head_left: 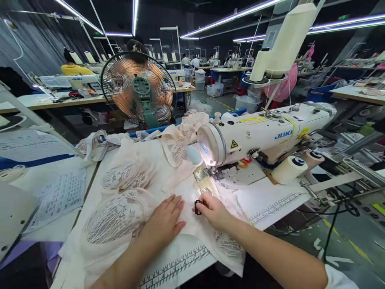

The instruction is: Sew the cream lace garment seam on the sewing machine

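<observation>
My left hand [167, 216] lies flat on pale cream fabric, with its fingers stretched out and the thumb apart. In my right hand [212, 208], thumb and fingers pinch a small black razor blade [197, 207] with cut-outs, held just over the same cloth. A pale lace garment piece [228, 245] hangs by the right wrist toward the front edge. Left of my left hand are lace bra cups [111, 220] in a loose heap. Just beyond my right hand, the white sewing machine [249, 132] has its lit needle area over the fabric.
Thread cones [290, 168] stand right of the machine, near metal rollers. Orange-handled scissors [244, 162] lie beneath its arm. A green fan [141, 90] stands beyond the table. Printed rulers [177, 265] run along the front edge. Handwritten sheets [60, 196] lie left. Other people sit at machines behind.
</observation>
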Available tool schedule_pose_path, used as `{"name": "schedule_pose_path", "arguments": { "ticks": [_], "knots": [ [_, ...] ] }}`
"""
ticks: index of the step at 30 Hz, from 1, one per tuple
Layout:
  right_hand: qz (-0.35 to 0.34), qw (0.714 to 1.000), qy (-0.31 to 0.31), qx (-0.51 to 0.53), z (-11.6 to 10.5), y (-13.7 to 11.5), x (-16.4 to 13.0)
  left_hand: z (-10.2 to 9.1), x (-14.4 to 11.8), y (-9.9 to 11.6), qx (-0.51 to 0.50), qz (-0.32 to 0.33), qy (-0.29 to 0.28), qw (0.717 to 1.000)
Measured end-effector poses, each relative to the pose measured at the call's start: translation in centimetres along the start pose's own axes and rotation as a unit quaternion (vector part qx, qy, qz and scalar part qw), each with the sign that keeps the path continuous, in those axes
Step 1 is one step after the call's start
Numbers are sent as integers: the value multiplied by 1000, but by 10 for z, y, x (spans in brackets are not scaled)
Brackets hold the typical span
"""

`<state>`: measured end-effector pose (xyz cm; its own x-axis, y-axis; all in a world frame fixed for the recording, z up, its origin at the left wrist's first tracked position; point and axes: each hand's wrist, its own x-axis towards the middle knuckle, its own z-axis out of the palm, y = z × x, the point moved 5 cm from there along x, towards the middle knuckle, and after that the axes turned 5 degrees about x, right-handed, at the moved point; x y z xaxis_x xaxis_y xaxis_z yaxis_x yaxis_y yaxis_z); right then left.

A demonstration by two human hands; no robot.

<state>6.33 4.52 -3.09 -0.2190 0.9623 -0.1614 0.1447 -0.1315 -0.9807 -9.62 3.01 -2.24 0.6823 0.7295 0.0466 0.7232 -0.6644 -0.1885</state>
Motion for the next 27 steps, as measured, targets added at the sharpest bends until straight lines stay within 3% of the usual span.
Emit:
{"name": "schedule_pose_path", "arguments": {
  "ticks": [3,9,16,19,23,27],
  "knots": [
    [21,1000,-7,12,-21,5,-10,-4,7,-3,-25,-5,-43,999],
    [104,989,-6,102,-47,12,-16,-16,28,-7,-76,14,-54,996],
    [118,989,7,92,-61,9,-15,-3,23,-12,-119,48,-3,992],
    [73,996,4,59,-55,-7,-13,-3,20,-9,-135,51,-11,990],
    [11,995,-39,92,-20,-27,-3,-3,21,-7,-114,38,-54,991],
    [37,986,-31,159,4,-16,15,-5,22,-7,-116,28,-45,992]
  ]
}}
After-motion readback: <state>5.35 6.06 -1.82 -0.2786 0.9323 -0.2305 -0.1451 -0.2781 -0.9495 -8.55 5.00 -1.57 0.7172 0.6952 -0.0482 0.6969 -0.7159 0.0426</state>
